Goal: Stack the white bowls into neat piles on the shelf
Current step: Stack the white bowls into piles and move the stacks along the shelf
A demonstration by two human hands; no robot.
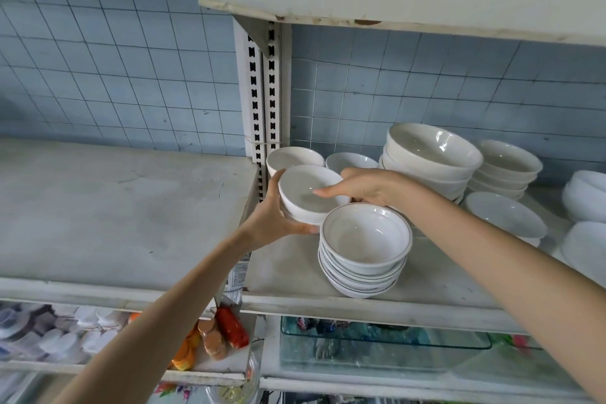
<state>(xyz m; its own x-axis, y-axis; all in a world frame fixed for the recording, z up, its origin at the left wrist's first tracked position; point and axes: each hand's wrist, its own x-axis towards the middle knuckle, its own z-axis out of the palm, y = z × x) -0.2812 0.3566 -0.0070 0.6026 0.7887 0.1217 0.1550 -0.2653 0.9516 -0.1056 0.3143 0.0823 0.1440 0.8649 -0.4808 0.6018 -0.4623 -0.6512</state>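
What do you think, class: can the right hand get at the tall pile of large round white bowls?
Probably yes, once freed. The right hand helps the left hand hold the small round white bowls; the tall pile of large round white bowls stands just behind its wrist, nothing between.
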